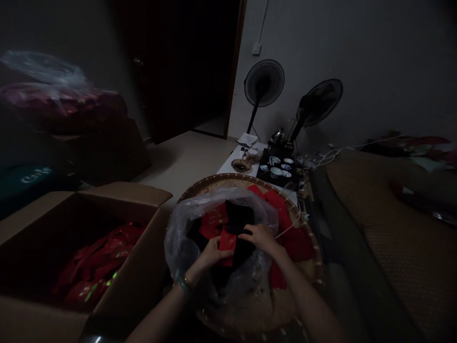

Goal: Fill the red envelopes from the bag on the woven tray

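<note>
My left hand (211,253) is closed on a small red packet (227,242), thumb and fingers gripping its lower part. My right hand (261,237) pinches a slim black piece (233,230) at the top end of that packet; whether it sits inside the packet I cannot tell. Both hands are over a clear plastic bag (183,214), which lies wide open and holds dark black items (241,213) and another red packet (214,220). The bag rests in a round woven bamboo tray (203,180). More red packets (282,207) lie along the tray's right side.
At my left stands an open cardboard box (143,238) with a heap of red packets (103,257). Beyond the tray, a low table (230,164) carries a black tea tray with cups (275,172). Two fans (264,83) stand behind. A woven mat (389,228) covers the right side.
</note>
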Available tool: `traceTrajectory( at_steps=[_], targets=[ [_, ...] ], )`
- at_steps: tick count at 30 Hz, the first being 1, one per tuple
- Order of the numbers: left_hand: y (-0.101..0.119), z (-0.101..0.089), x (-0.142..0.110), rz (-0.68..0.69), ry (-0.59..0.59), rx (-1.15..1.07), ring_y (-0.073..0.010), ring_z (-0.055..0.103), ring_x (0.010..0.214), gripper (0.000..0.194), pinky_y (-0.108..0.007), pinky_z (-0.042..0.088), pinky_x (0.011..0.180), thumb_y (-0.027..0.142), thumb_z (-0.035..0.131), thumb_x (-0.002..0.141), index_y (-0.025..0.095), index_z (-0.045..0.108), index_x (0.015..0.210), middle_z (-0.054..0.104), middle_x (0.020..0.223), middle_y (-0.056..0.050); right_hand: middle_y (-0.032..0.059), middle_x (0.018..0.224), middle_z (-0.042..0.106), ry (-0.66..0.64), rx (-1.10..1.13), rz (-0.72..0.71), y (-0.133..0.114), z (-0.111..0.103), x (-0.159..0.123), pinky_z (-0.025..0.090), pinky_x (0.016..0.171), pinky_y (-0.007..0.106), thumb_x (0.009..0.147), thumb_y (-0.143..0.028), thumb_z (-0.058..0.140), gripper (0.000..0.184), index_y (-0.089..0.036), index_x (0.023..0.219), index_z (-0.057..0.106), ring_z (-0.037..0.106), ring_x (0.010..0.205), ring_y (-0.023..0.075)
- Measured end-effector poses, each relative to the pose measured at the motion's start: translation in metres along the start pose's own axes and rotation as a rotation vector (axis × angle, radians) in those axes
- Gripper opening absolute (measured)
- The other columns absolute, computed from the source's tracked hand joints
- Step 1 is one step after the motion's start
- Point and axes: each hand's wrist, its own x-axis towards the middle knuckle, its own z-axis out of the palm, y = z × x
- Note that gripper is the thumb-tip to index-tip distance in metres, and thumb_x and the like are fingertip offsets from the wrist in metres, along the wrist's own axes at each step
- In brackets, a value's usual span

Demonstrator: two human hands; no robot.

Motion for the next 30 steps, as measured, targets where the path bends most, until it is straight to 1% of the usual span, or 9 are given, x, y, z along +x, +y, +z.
traceTrajectory(
  at_steps=[5, 9, 12, 15, 19, 22, 26, 28, 30],
  targets=[
    [-0.003, -0.004, -0.003, -0.012, -0.066, 0.076, -0.0062, 0.041, 0.049, 0.033, -0.019, 0.033, 0.049, 0.028, 0.078, 0.044, 0.01, 0.057, 0.062, 0.052, 0.053, 0.005, 0.0011, 0.064, 0.066, 0.019, 0.063, -0.013, 0.006, 0.001, 0.002, 0.03, 0.053, 0.023, 0.075, -0.058, 0.05, 0.038, -0.024, 0.078, 0.067, 0.059, 0.063, 0.0174],
    [-0.005, -0.006, -0.006, -0.009, -0.081, 0.147, -0.0051, 0.036, 0.044, 0.032, -0.019, 0.027, 0.045, 0.029, 0.077, 0.046, 0.012, 0.05, 0.052, 0.044, 0.047, 0.007, 0.0004, 0.063, 0.064, 0.009, 0.106, -0.002, 0.011, -0.006, 0.004, 0.031, 0.055, 0.023, 0.077, -0.059, 0.046, 0.042, -0.023, 0.08, 0.066, 0.059, 0.064, 0.0167],
    [-0.007, -0.007, -0.007, -0.028, -0.081, 0.149, -0.0049, 0.034, 0.044, 0.032, -0.019, 0.026, 0.045, 0.028, 0.076, 0.045, 0.013, 0.048, 0.051, 0.043, 0.046, 0.008, 0.0004, 0.066, 0.064, -0.014, 0.174, -0.004, 0.011, -0.012, 0.003, 0.033, 0.056, 0.022, 0.081, -0.058, 0.04, 0.045, -0.021, 0.085, 0.065, 0.058, 0.064, 0.0159],
    [-0.008, -0.005, -0.008, -0.051, -0.084, 0.145, -0.0052, 0.035, 0.044, 0.031, -0.019, 0.026, 0.045, 0.027, 0.075, 0.045, 0.014, 0.048, 0.053, 0.044, 0.047, 0.008, 0.0012, 0.068, 0.065, -0.025, 0.135, 0.011, 0.005, -0.014, 0.004, 0.032, 0.056, 0.022, 0.078, -0.06, 0.043, 0.045, -0.022, 0.087, 0.065, 0.058, 0.065, 0.0167],
    [-0.008, 0.0, -0.006, -0.026, -0.108, 0.163, -0.0052, 0.035, 0.046, 0.03, -0.019, 0.027, 0.046, 0.024, 0.075, 0.045, 0.013, 0.049, 0.055, 0.045, 0.049, 0.008, 0.0012, 0.064, 0.065, -0.009, 0.06, 0.006, -0.007, -0.007, 0.006, 0.031, 0.055, 0.023, 0.075, -0.06, 0.049, 0.04, -0.025, 0.083, 0.066, 0.059, 0.064, 0.0175],
    [-0.008, 0.0, -0.005, -0.015, -0.133, 0.158, -0.0044, 0.034, 0.047, 0.03, -0.018, 0.027, 0.046, 0.022, 0.074, 0.046, 0.013, 0.048, 0.056, 0.045, 0.05, 0.008, 0.0004, 0.063, 0.065, 0.016, 0.083, -0.01, -0.009, -0.002, 0.007, 0.031, 0.055, 0.022, 0.074, -0.059, 0.051, 0.038, -0.024, 0.078, 0.066, 0.059, 0.063, 0.0167],
    [-0.008, -0.003, -0.006, -0.065, -0.136, 0.156, -0.0048, 0.037, 0.044, 0.031, -0.018, 0.029, 0.044, 0.024, 0.076, 0.045, 0.013, 0.049, 0.056, 0.047, 0.048, 0.007, -0.0003, 0.065, 0.064, 0.054, 0.22, -0.014, 0.006, 0.003, 0.011, 0.035, 0.056, 0.023, 0.079, -0.058, 0.042, 0.044, -0.02, 0.084, 0.064, 0.058, 0.061, 0.0156],
    [-0.007, -0.003, -0.008, -0.087, -0.131, 0.135, -0.0057, 0.04, 0.042, 0.034, -0.019, 0.03, 0.042, 0.028, 0.077, 0.044, 0.013, 0.049, 0.056, 0.05, 0.047, 0.006, 0.0018, 0.073, 0.065, 0.122, 0.252, 0.049, 0.018, 0.009, 0.015, 0.038, 0.06, 0.024, 0.082, -0.056, 0.038, 0.045, -0.019, 0.093, 0.061, 0.06, 0.067, 0.0176],
    [-0.006, -0.002, -0.01, -0.098, -0.107, 0.099, -0.007, 0.044, 0.041, 0.038, -0.019, 0.032, 0.041, 0.034, 0.078, 0.044, 0.013, 0.05, 0.06, 0.053, 0.047, 0.005, 0.0067, 0.083, 0.066, 0.208, 0.204, 0.169, 0.03, 0.018, 0.021, 0.041, 0.066, 0.028, 0.082, -0.054, 0.039, 0.046, -0.017, 0.104, 0.056, 0.061, 0.077, 0.0215]
  ],
)
